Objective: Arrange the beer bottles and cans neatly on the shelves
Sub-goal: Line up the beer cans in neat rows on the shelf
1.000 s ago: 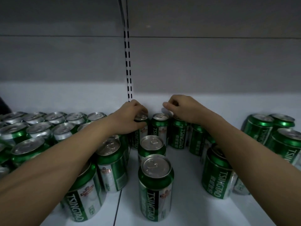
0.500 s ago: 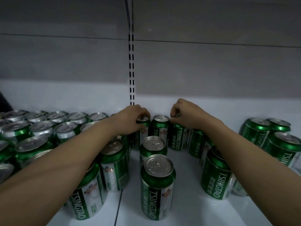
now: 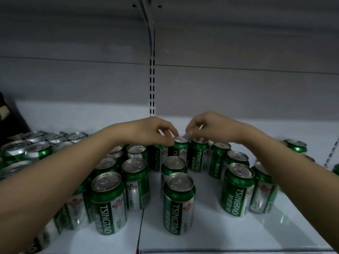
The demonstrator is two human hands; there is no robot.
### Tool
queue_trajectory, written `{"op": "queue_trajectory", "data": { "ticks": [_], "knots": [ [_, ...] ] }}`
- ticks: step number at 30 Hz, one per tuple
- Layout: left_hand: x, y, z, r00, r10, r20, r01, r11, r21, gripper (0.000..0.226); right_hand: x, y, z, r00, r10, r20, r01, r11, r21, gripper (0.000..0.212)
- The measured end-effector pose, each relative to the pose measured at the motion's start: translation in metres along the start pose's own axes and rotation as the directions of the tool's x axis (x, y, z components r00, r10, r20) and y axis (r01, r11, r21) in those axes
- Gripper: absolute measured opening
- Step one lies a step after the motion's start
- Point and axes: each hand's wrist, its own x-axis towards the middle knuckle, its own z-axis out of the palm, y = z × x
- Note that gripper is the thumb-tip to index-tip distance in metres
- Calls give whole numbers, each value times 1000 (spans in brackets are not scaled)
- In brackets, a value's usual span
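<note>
My left hand [image 3: 152,132] and right hand [image 3: 211,128] have come together on the middle back can [image 3: 180,146]. Before, each sat on its own can. Curled fingers pinch its top rim from both sides. It stands on the white shelf [image 3: 211,233], so I think I'm straightening the back row.

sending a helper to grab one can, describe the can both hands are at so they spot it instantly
Follow the slotted upright down the back wall to the white shelf. In the rearmost row of green cans stands the can under both hands. Its silver top alone shows between the left hand and right hand.
</note>
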Motion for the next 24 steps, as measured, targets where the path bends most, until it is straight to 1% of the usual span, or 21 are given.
{"op": "queue_trajectory", "data": {
  "ticks": [2, 5, 7, 10, 12, 14, 16, 18, 19, 21, 22, 24],
  "knots": [
    [-15, -1, 4, 998, -10, 70, 9, 1000, 8, 30, -17, -2, 10, 999, 15, 47, -20, 994, 110, 13],
    [-27, -4, 14, 985, -86, 148, 73, 993, 90, 49, -29, -1, 25, 995, 23, 97, -35, 991, 126, 20],
    [-29, -4, 22, 983, -113, 147, 90, 984, 157, 62, -34, -1, 33, 994, 23, 110, -32, 996, 82, 24],
    [-28, -2, 30, 990, -100, 97, 79, 977, 198, 66, -39, 1, 43, 986, 54, 156, -53, 999, -7, 32],
    [-26, -2, 35, 991, -101, 87, 84, 980, 178, 66, -41, 2, 51, 985, 40, 171, -50, 997, 55, 30],
    [-24, -3, 41, 994, -83, 66, 72, 984, 160, 59, -40, 4, 61, 993, 38, 115, -58, 982, 182, 25],
    [-22, -4, 44, 997, -71, 27, 67, 990, 122, 52, -40, 4, 69, 997, 68, 48, -79, 955, 287, 22],
    [-22, -6, 45, 998, -64, -1, 64, 995, 74, 48, -40, 4, 74, 997, 78, 4, -75, 940, 333, 17],
    [-22, -7, 44, 998, -65, -18, 65, 997, 45, 48, -41, 4, 75, 997, 78, -28, -64, 939, 337, 18],
    [-24, -8, 38, 995, -70, -74, 69, 997, -28, 47, -40, 2, 75, 989, 92, -120, -42, 930, 365, 19],
    [-24, -7, 33, 992, -62, -107, 55, 996, -69, 45, -40, 1, 73, 980, 111, -168, -33, 913, 407, 19],
    [-27, -4, 25, 989, -42, -143, 11, 978, -209, 40, -39, -4, 69, 961, 138, -240, -3, 871, 491, 20]
  ]
}}
